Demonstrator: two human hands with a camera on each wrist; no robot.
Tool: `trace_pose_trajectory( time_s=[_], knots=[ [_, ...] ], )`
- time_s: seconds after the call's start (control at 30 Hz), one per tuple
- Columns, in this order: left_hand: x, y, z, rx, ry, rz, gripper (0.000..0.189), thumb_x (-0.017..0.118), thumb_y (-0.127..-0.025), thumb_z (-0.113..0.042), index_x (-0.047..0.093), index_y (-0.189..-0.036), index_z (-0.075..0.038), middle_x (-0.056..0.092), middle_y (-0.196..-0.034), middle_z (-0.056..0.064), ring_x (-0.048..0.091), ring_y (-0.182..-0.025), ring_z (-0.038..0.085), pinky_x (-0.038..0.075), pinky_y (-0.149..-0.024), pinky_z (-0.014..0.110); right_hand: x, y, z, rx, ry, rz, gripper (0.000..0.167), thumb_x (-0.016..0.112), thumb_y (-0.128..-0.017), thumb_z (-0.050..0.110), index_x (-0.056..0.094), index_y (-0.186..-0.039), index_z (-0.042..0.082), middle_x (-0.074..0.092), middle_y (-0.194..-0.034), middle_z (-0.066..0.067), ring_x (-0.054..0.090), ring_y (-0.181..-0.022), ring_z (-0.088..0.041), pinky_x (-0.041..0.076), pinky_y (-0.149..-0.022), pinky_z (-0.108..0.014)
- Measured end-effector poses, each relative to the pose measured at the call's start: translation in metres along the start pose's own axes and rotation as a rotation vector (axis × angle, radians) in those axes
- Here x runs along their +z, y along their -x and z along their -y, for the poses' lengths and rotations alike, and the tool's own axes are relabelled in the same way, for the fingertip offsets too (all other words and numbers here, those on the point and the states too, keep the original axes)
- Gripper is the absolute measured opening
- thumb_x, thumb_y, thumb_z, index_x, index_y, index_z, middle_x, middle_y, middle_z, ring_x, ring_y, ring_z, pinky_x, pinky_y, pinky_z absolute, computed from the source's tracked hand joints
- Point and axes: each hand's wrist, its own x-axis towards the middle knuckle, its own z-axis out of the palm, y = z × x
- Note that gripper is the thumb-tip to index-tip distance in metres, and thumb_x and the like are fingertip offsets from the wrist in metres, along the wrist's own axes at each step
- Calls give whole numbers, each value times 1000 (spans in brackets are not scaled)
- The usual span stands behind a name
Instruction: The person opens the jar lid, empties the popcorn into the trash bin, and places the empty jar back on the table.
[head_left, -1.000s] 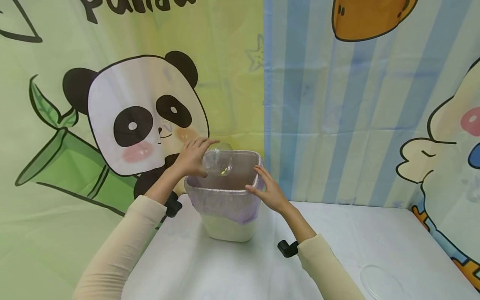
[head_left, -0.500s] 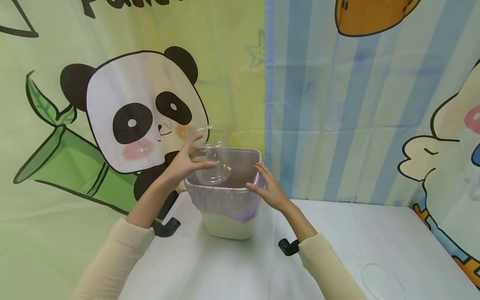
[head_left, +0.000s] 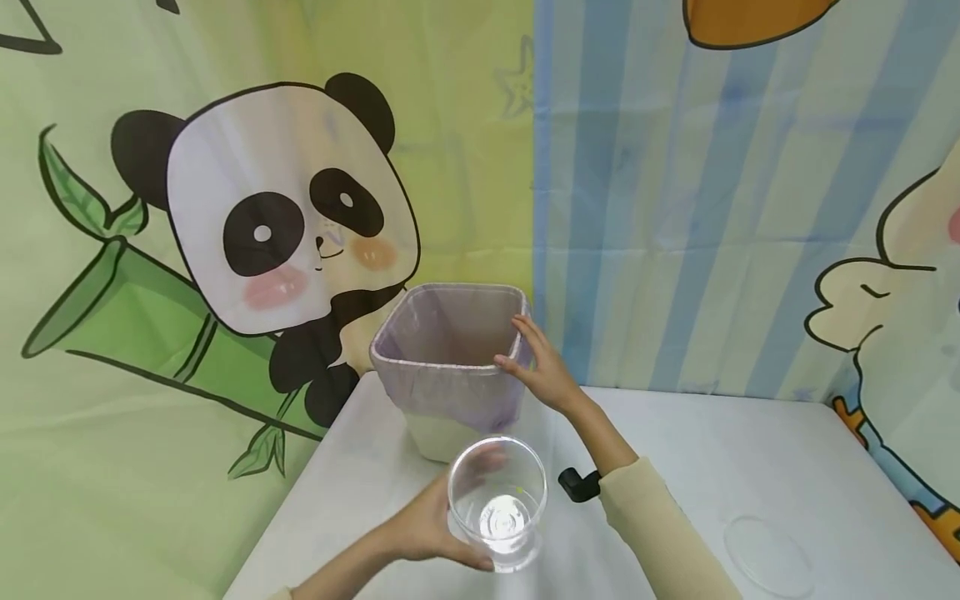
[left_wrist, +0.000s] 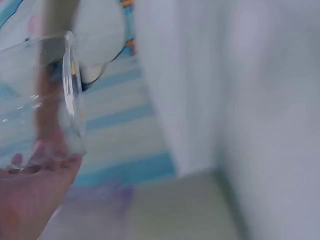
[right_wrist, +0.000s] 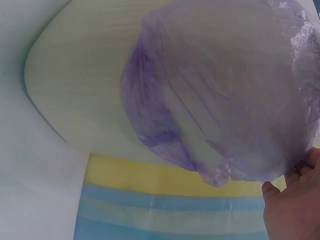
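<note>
In the head view my left hand (head_left: 431,521) holds a clear plastic cup (head_left: 498,500), fingers on its far side and thumb on the near side. The cup's mouth faces up toward the camera, and a small yellow-green speck shows inside it. The left wrist view has the cup (left_wrist: 40,100) at its left edge. My right hand (head_left: 547,371) rests on the right rim of a pale trash bin (head_left: 442,437), thumb and fingers spread against it. A thin purple bin liner (right_wrist: 225,100) is folded over the bin's rim.
A clear round lid (head_left: 768,557) lies on the white table (head_left: 675,467) at the front right. Behind the bin hang printed cloths, one with a panda (head_left: 292,217). A black wrist piece (head_left: 579,483) sits by the right sleeve.
My left hand has carried the cup from over the bin's mouth down and toward me, turning it from tilted to mouth-up. The right hand has stayed on the rim.
</note>
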Motion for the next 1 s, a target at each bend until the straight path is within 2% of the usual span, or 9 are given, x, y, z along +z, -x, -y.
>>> trace_pose_trajectory(
  time_s=[0.1, 0.2, 0.27, 0.37, 0.57, 0.63, 0.77, 1.0],
  knots=[
    [31, 14, 33, -5, 73, 51, 103, 85, -62, -6, 21, -143, -6, 36, -140, 20, 35, -126, 38, 28, -107, 42, -2, 0, 1, 6, 1, 1, 77, 57, -86, 51, 21, -147, 20, 13, -153, -6, 13, -138, -27, 20, -104, -60],
    [58, 23, 61, -22, 133, 116, 97, 81, -67, -4, 20, -143, -9, 33, -142, 16, 35, -127, 35, 28, -107, 40, -3, 0, 1, 15, 6, 3, 77, 57, -86, 52, 22, -147, 21, 13, -153, -5, 13, -138, -27, 20, -103, -60],
    [72, 26, 76, -38, 146, 157, 92, 78, -71, -2, 20, -142, -11, 33, -142, 13, 36, -127, 32, 30, -106, 39, -2, 0, 1, 21, 19, 3, 77, 56, -86, 52, 21, -147, 22, 13, -153, -3, 14, -138, -26, 21, -103, -60],
    [87, 27, 89, -53, 109, 182, 86, 74, -75, -2, 20, -141, -14, 34, -142, 7, 37, -127, 27, 32, -104, 36, -2, 0, 1, 26, 31, -3, 76, 57, -86, 52, 22, -147, 22, 13, -153, -2, 15, -138, -26, 21, -103, -60],
    [102, 30, 102, -156, 201, 207, 79, 68, -80, 1, 19, -140, -11, 33, -143, 2, 34, -129, 24, 34, -101, 31, -1, 0, 1, 20, 49, 0, 76, 57, -86, 51, 22, -147, 21, 15, -153, -4, 16, -137, -26, 23, -103, -59],
    [104, 32, 107, -153, 210, 214, 79, 67, -80, 3, 18, -140, -11, 33, -144, 3, 32, -130, 25, 35, -100, 31, -1, 0, 2, 17, 41, 3, 77, 56, -86, 52, 22, -147, 21, 14, -153, -4, 16, -138, -26, 22, -103, -59],
    [106, 32, 113, -145, 199, 221, 82, 69, -79, 3, 17, -141, -15, 31, -144, 6, 31, -131, 25, 34, -102, 32, -2, 0, 1, 9, 13, 0, 77, 56, -86, 52, 22, -147, 20, 13, -153, -5, 14, -138, -27, 21, -103, -60],
    [110, 32, 117, -265, 199, 224, 79, 69, -82, -7, 18, -141, -25, 33, -144, 0, 30, -132, 17, 30, -104, 27, -1, -1, 1, 8, 20, -4, 78, 56, -85, 53, 22, -147, 21, 15, -153, -4, 15, -138, -25, 21, -103, -59]
  ],
)
